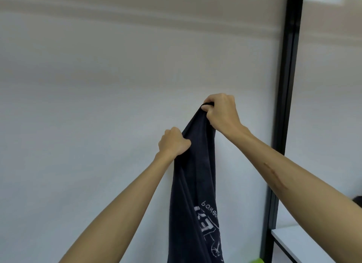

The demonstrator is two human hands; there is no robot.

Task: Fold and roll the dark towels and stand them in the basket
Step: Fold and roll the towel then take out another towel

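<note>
A dark navy towel [197,194] with white printed lettering hangs straight down in front of a pale wall, its lower end out of frame. My right hand [221,112] grips the towel's top corner, raised highest. My left hand [173,142] is lower and to the left, fingers curled round the towel's left edge a little below the top. Both arms are stretched forward and up. The basket is not in view.
A frosted white partition wall [98,106] fills the view. A black metal post [286,86] runs vertically at the right. Part of a white table surface [305,245] shows at the lower right, with a small green thing [256,260] at the bottom edge.
</note>
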